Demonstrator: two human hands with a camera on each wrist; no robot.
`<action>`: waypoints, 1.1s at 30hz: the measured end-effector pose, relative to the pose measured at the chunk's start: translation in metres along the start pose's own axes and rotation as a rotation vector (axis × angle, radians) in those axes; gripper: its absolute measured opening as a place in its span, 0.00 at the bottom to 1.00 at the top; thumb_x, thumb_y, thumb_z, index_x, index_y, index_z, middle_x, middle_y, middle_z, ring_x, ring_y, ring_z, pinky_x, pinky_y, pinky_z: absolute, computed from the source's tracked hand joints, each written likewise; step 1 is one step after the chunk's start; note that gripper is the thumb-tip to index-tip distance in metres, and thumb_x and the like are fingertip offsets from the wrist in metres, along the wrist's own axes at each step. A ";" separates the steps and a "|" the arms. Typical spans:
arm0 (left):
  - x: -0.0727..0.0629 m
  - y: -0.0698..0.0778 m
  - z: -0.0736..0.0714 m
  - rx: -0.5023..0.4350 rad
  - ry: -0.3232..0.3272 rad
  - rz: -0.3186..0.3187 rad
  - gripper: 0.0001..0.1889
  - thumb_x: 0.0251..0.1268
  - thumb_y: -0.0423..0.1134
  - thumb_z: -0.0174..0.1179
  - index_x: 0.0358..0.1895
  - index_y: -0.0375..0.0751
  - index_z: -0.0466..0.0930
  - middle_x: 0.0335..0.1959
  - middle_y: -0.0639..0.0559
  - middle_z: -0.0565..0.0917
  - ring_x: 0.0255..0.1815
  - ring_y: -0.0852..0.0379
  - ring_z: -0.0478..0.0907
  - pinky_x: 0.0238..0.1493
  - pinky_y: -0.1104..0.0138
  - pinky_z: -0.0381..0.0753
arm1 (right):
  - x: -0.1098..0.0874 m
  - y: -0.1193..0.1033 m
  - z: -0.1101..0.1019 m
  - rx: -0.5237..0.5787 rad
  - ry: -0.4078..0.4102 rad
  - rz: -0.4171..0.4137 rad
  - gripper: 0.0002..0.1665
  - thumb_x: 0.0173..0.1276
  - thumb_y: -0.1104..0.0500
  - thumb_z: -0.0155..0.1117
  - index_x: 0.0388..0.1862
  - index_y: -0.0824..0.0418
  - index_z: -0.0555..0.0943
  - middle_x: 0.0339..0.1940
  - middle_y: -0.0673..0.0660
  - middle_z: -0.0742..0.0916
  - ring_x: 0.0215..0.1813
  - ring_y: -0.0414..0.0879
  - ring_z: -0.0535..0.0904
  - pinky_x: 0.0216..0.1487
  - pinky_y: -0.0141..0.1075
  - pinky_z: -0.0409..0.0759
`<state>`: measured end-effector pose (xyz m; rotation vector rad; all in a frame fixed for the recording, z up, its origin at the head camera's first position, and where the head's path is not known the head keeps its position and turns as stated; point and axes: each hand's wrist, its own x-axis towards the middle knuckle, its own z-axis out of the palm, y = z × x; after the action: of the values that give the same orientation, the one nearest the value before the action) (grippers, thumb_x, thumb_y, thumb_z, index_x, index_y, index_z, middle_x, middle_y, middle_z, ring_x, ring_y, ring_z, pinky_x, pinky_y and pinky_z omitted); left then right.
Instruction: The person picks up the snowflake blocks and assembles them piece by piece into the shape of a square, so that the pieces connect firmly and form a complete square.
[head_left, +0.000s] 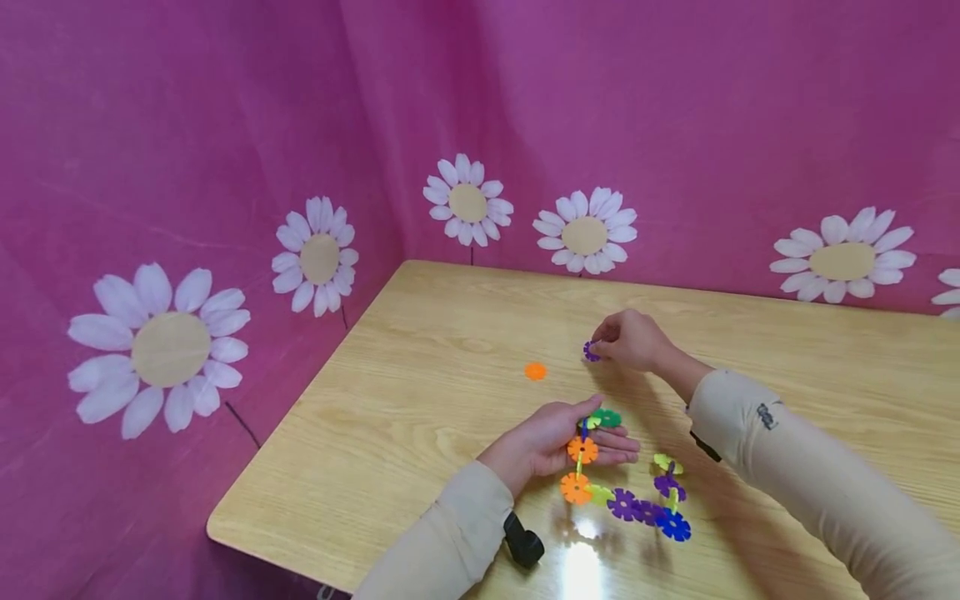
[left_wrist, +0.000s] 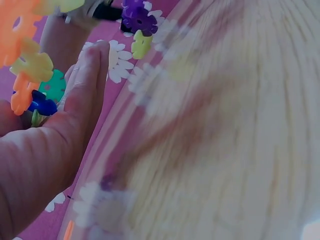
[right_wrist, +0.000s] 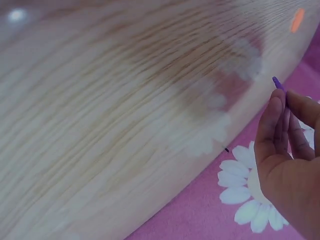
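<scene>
My right hand [head_left: 632,340] pinches a purple notched disc [head_left: 590,351] between thumb and fingertips, just above the table; the right wrist view shows this purple disc [right_wrist: 278,84] edge-on. Below and to the left, my left hand [head_left: 557,437] is turned palm up with its fingers extended. Between its thumb and palm it holds one end of a chain of interlocked flower-shaped discs [head_left: 582,451]. Near the thumb sits a green disc [head_left: 607,418]; orange, yellow and purple ones follow, bending round to a blue disc [head_left: 674,525] and a yellow end.
A loose orange disc [head_left: 536,371] lies on the wooden table [head_left: 420,400], left of my right hand. Pink cloth [head_left: 645,100] printed with white flowers borders the table's back and left edges. A black strap [head_left: 523,542] hangs at my left wrist.
</scene>
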<state>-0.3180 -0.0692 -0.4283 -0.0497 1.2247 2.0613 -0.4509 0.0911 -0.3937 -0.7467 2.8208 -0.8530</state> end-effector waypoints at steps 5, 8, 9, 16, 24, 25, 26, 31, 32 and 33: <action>0.001 0.000 -0.001 0.004 0.045 0.035 0.31 0.82 0.52 0.41 0.61 0.21 0.72 0.59 0.27 0.80 0.64 0.35 0.77 0.55 0.64 0.85 | -0.029 0.001 -0.014 0.094 -0.036 0.038 0.14 0.69 0.57 0.65 0.44 0.68 0.85 0.33 0.59 0.90 0.35 0.48 0.85 0.34 0.32 0.82; 0.000 0.001 -0.001 0.005 0.062 0.039 0.32 0.82 0.53 0.41 0.62 0.22 0.72 0.58 0.28 0.80 0.63 0.36 0.78 0.50 0.67 0.86 | -0.049 0.003 -0.021 0.208 -0.056 0.063 0.16 0.72 0.56 0.64 0.47 0.70 0.84 0.36 0.62 0.90 0.39 0.52 0.86 0.38 0.36 0.87; 0.000 0.001 -0.001 0.008 0.065 0.037 0.32 0.82 0.53 0.41 0.62 0.22 0.72 0.58 0.28 0.81 0.63 0.37 0.78 0.50 0.67 0.87 | -0.055 0.003 -0.022 0.251 -0.064 0.072 0.17 0.72 0.56 0.63 0.48 0.70 0.84 0.38 0.63 0.90 0.40 0.53 0.86 0.40 0.38 0.88; -0.002 -0.002 0.001 0.017 0.063 0.047 0.33 0.82 0.54 0.40 0.64 0.22 0.71 0.58 0.29 0.81 0.63 0.38 0.78 0.55 0.65 0.85 | -0.100 0.002 -0.025 0.490 -0.121 0.146 0.22 0.75 0.56 0.61 0.53 0.76 0.80 0.40 0.64 0.88 0.40 0.50 0.87 0.47 0.42 0.90; -0.002 -0.006 0.003 -0.018 0.050 0.058 0.33 0.81 0.54 0.41 0.64 0.22 0.70 0.58 0.29 0.81 0.64 0.38 0.78 0.58 0.62 0.83 | -0.134 -0.009 -0.031 0.588 -0.163 0.215 0.23 0.75 0.56 0.61 0.54 0.77 0.79 0.38 0.60 0.89 0.38 0.47 0.86 0.48 0.42 0.90; -0.002 -0.006 0.003 -0.012 0.049 0.063 0.33 0.82 0.54 0.41 0.65 0.22 0.70 0.59 0.28 0.80 0.64 0.38 0.78 0.58 0.62 0.84 | -0.137 -0.011 -0.032 0.597 -0.166 0.221 0.23 0.75 0.56 0.61 0.54 0.76 0.79 0.38 0.60 0.89 0.38 0.47 0.86 0.48 0.41 0.90; -0.003 -0.006 0.004 -0.003 0.046 0.067 0.33 0.82 0.54 0.41 0.65 0.22 0.70 0.59 0.28 0.80 0.64 0.38 0.77 0.57 0.63 0.84 | -0.140 -0.012 -0.032 0.607 -0.168 0.223 0.23 0.75 0.56 0.61 0.54 0.77 0.79 0.38 0.59 0.89 0.38 0.46 0.87 0.47 0.41 0.90; -0.004 -0.006 0.007 0.018 0.041 0.074 0.32 0.82 0.53 0.40 0.64 0.22 0.70 0.60 0.28 0.79 0.65 0.38 0.77 0.57 0.64 0.84 | -0.150 -0.015 -0.029 0.660 -0.162 0.226 0.22 0.75 0.58 0.61 0.54 0.78 0.79 0.39 0.59 0.89 0.38 0.44 0.87 0.47 0.41 0.90; -0.005 -0.006 0.009 0.018 0.040 0.073 0.32 0.82 0.53 0.40 0.63 0.22 0.71 0.60 0.27 0.79 0.65 0.37 0.76 0.57 0.63 0.84 | -0.151 -0.016 -0.027 0.669 -0.159 0.226 0.22 0.75 0.58 0.61 0.54 0.78 0.79 0.38 0.58 0.89 0.37 0.43 0.87 0.47 0.40 0.90; -0.005 -0.006 0.010 0.018 0.036 0.070 0.32 0.82 0.53 0.40 0.63 0.22 0.71 0.60 0.27 0.79 0.65 0.37 0.76 0.57 0.63 0.84 | -0.152 -0.016 -0.025 0.676 -0.156 0.226 0.22 0.75 0.58 0.61 0.54 0.79 0.79 0.38 0.58 0.90 0.37 0.43 0.87 0.47 0.40 0.89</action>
<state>-0.3078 -0.0624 -0.4260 -0.0364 1.2831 2.1177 -0.3168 0.1658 -0.3705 -0.3620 2.1901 -1.4959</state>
